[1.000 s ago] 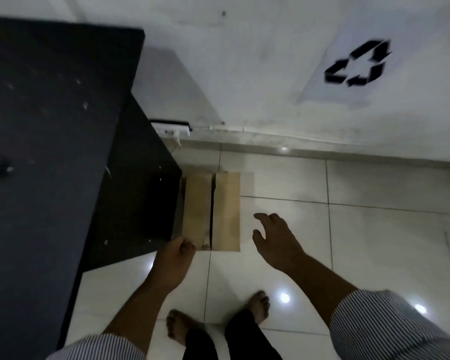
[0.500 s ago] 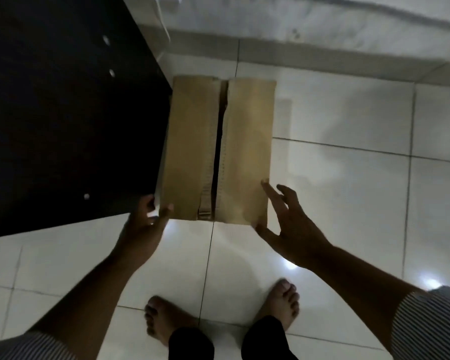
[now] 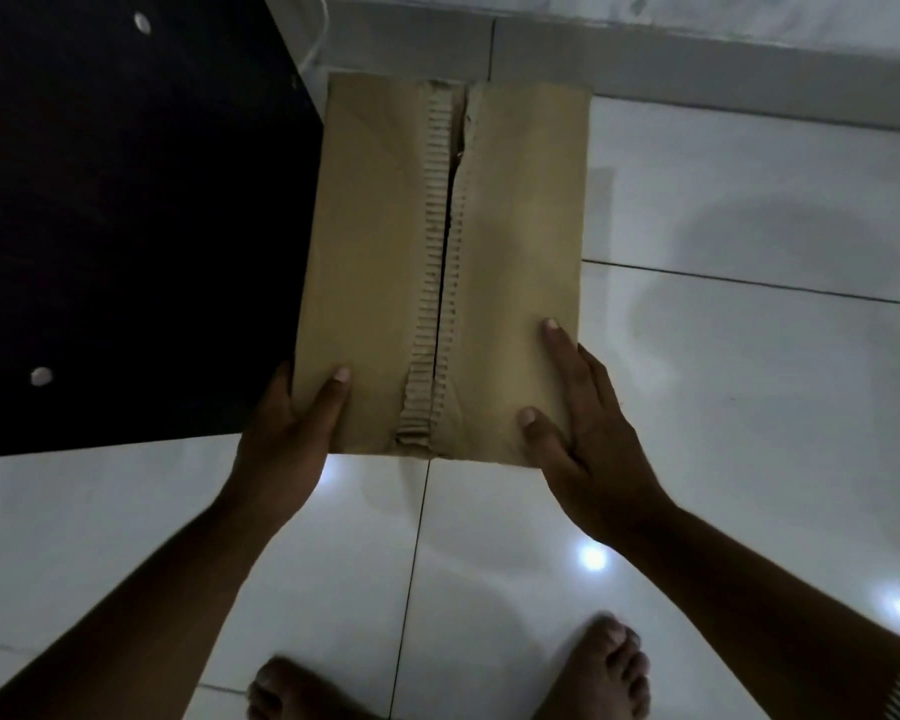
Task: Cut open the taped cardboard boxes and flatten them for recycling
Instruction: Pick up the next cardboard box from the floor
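Note:
A brown cardboard box stands on the white tiled floor, right beside a black cabinet. Its two top flaps meet along a torn seam with bare corrugation showing down the middle. My left hand grips the box's near left corner, thumb on top and fingers hidden down the side. My right hand holds the near right corner, with thumb and a finger lying on the top flap and the rest over the edge. No cutting tool is in view.
The black cabinet fills the upper left and touches the box's left side. A wall skirting runs along the top. My bare feet stand on the glossy tiles just below the box.
I have bent closer to the box. Both hands, which were reaching toward its near corners, now hold those corners.

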`<state>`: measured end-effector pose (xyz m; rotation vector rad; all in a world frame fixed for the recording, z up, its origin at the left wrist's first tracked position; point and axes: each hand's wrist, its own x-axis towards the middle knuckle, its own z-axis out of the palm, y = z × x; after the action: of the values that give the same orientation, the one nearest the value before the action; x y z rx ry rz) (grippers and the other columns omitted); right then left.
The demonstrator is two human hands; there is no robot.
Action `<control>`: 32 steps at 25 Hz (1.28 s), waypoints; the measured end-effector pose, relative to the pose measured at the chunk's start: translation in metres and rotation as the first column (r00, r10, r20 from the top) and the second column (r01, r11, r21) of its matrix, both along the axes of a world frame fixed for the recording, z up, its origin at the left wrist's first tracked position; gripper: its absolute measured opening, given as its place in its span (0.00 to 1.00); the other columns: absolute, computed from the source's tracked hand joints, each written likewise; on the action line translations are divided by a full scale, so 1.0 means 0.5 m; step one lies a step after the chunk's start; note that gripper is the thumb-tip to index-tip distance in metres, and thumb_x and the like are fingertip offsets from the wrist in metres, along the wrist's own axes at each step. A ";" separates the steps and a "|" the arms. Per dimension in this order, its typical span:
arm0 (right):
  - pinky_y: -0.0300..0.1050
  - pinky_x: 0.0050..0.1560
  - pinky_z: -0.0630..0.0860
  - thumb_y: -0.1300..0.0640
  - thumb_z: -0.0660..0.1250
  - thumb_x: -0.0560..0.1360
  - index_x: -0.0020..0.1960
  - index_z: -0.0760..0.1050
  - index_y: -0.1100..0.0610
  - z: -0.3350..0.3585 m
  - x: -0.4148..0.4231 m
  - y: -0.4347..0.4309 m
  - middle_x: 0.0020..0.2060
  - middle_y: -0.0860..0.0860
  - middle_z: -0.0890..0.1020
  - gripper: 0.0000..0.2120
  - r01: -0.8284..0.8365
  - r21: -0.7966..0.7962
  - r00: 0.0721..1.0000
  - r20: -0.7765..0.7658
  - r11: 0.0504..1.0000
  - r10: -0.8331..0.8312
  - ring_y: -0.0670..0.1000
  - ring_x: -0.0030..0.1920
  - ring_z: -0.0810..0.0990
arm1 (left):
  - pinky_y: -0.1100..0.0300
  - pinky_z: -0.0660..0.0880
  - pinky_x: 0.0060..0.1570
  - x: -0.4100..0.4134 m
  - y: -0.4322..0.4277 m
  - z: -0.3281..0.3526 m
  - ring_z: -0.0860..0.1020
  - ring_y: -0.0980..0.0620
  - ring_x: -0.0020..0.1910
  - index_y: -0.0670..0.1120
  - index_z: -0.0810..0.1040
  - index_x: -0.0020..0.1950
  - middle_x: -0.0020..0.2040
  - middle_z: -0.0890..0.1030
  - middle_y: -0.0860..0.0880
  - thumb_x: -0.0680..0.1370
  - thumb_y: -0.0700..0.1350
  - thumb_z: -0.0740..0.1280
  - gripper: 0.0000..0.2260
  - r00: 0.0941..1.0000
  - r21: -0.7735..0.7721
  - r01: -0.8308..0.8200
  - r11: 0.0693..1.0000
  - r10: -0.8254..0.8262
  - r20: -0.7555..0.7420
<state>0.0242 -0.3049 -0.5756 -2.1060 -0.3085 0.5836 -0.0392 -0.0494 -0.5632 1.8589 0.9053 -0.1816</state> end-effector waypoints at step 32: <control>0.54 0.60 0.78 0.49 0.68 0.78 0.58 0.79 0.39 0.446 0.208 -0.031 0.59 0.44 0.79 0.10 0.225 0.134 0.915 -0.370 0.965 -0.162 0.50 0.58 0.79 | 0.60 0.81 0.49 0.108 -0.028 0.403 0.77 0.61 0.59 0.65 0.72 0.64 0.61 0.74 0.67 0.59 0.58 0.83 0.37 0.925 -0.170 0.317 0.933 -0.266 0.271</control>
<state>0.1280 -0.3204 -0.3523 -1.7934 0.0561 0.7742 0.0150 -0.0632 -0.3619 1.7627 0.4172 -0.2181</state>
